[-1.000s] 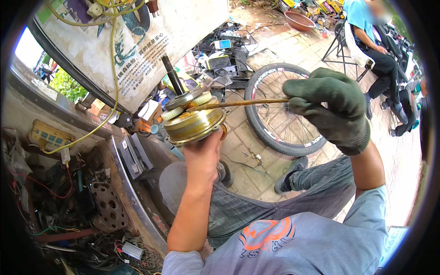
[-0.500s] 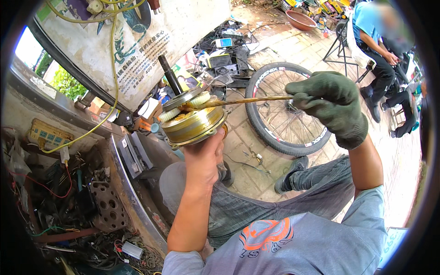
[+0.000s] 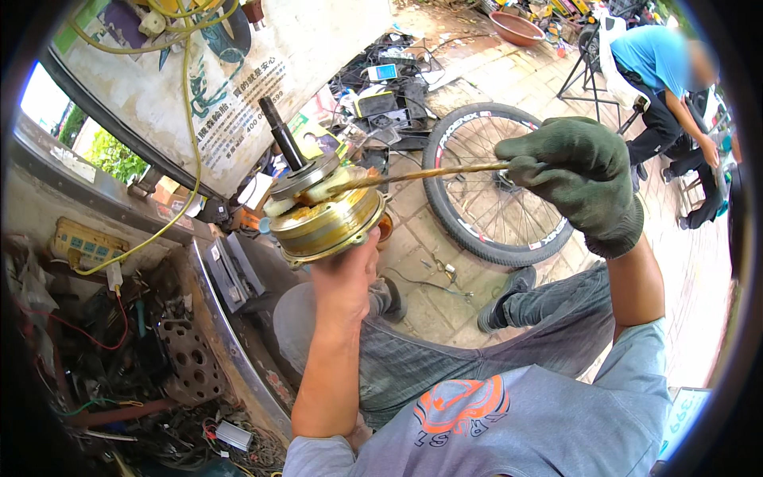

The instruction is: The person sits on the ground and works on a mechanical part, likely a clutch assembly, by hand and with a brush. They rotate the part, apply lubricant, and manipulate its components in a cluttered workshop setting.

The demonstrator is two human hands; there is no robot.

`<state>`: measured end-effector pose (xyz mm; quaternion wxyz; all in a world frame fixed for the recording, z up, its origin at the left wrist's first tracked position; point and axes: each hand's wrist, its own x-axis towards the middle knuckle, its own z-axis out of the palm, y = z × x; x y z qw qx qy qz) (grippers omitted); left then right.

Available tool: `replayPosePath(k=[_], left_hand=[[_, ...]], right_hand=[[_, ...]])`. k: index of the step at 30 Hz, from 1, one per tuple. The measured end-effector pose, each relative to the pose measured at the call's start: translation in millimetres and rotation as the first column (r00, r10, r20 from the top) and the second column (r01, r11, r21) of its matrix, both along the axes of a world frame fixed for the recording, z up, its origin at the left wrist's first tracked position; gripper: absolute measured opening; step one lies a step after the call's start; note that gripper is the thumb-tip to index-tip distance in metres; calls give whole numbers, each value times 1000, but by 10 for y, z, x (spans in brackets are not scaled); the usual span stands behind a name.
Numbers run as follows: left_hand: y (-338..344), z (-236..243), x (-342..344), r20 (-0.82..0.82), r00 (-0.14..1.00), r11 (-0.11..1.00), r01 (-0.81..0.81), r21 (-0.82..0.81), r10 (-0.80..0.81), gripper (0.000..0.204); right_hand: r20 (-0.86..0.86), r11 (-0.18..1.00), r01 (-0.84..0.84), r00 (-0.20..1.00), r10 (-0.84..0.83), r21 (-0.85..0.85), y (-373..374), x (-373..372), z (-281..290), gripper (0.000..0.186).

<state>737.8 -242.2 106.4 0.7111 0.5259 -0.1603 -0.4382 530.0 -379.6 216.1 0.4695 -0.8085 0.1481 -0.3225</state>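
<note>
My bare left hand (image 3: 343, 280) grips a hub motor core from below, its fingers partly hidden under the housing. This motor core (image 3: 330, 228) is a round metal drum with a dark axle (image 3: 282, 133) pointing up and left. White plastic gears (image 3: 324, 188) show beneath its top plate, with amber grease around them. In a dark green glove, my right hand (image 3: 574, 171) pinches the end of a thin brown, grease-coated stick (image 3: 429, 172). The stick's far tip touches the greasy gear area.
A bicycle wheel (image 3: 447, 208) lies on the paving beyond my hands. At left, a metal bin (image 3: 222, 318) holds tools, wires and a power strip (image 3: 87, 242). Electronic clutter (image 3: 389, 103) covers the ground ahead. Another person in a blue shirt (image 3: 648, 60) sits at upper right.
The motor core has shifted slightly left and down, tilting a little, with my left hand. My right hand stays nearly still. The seated person has leaned forward.
</note>
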Motion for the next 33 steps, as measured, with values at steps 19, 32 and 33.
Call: replayPosePath(k=[19,32,33], left_hand=[[-30,-24,-37,44,998,998,-55,4,55,20],[-27,-151,-45,135,987,993,-95,65,86,20],[-32,-153,-56,146,985,993,-100,70,89,20]], right_hand=[[79,974,129,986,-146,188,60,-35,-42,13],[59,994,69,995,-74,86,122,-186,-12,24],[135,960,18,989,-58,280,126,-153,-23,22]])
